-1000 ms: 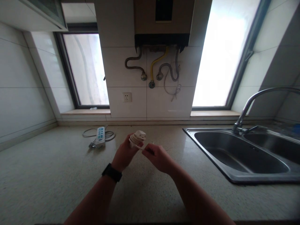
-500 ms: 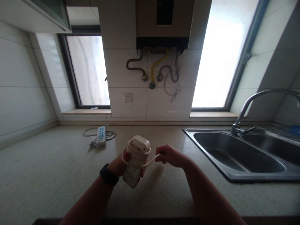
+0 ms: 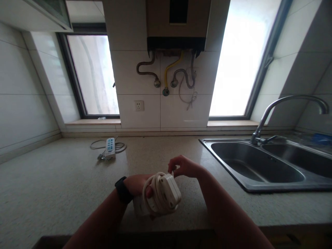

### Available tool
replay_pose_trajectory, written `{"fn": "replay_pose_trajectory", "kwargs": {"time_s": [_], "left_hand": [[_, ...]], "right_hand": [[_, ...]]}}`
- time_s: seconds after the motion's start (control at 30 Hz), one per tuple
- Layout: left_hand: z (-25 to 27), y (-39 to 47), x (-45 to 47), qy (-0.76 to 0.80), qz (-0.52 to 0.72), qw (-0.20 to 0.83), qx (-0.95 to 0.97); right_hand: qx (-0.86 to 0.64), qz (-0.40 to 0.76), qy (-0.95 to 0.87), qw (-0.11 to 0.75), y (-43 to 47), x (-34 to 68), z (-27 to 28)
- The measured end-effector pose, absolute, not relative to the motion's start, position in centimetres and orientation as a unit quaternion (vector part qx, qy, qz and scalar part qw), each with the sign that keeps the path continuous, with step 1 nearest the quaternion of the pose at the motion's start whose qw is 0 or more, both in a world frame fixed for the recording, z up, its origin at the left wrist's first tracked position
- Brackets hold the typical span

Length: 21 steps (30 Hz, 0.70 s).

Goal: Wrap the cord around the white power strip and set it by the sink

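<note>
My left hand (image 3: 138, 184) is wrapped around a white power strip (image 3: 169, 191) above the front of the counter, its thumb pressed on the coils. Several turns of white cord (image 3: 155, 192) circle the strip's body. At the far right side of the strip, my right hand (image 3: 186, 167) pinches the cord's free part, most of which the strip and fingers hide. The strip lies tilted, one blocky end pointing right and toward the camera. Blur and shade hide its lower face. A dark watch (image 3: 123, 190) sits on my left wrist.
Another power strip (image 3: 110, 148), white and blue with a grey cord, lies at the back left of the counter (image 3: 64, 186). A steel double sink (image 3: 228, 169) with a faucet (image 3: 264, 119) stands at right. A wall socket (image 3: 139, 105) and a water heater (image 3: 178, 27) are ahead.
The strip has swung from nearly upright to lying over, its end now pointing right. My right hand has come closer to it, moving slightly left. The view has shifted a little.
</note>
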State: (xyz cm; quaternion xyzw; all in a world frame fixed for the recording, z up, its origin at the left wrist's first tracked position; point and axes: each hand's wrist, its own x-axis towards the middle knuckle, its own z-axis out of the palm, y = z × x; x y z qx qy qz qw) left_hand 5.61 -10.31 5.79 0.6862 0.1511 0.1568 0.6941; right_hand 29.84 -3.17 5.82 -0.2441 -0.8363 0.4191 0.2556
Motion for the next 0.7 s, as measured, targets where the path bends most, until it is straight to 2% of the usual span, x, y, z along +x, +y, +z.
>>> {"fn": "replay_pose_trajectory", "kwargs": {"time_s": [0.1, 0.3, 0.43, 0.57, 0.7], "left_hand": [[6.1, -10.1, 6.5, 0.158, 0.102, 0.685, 0.704], [7.3, -9.9, 9.0, 0.114, -0.036, 0.667, 0.735], [7.9, -9.7, 9.6, 0.136, -0.072, 0.639, 0.753], [8.0, -9.2, 9.7, 0.165, -0.042, 0.588, 0.791], [7.6, -8.5, 9.7, 0.220, -0.045, 0.528, 0.819]], "right_hand": [[-0.218, 0.427, -0.844, 0.241, -3.5, 29.4, 5.8], [-0.210, 0.293, -0.884, 0.299, -4.2, 29.1, 6.0], [-0.222, 0.430, -0.833, 0.268, -4.2, 28.8, 5.3], [-0.223, 0.513, -0.795, 0.234, -4.5, 28.4, 5.0], [-0.180, 0.612, -0.716, 0.283, -5.2, 28.3, 6.0]]}}
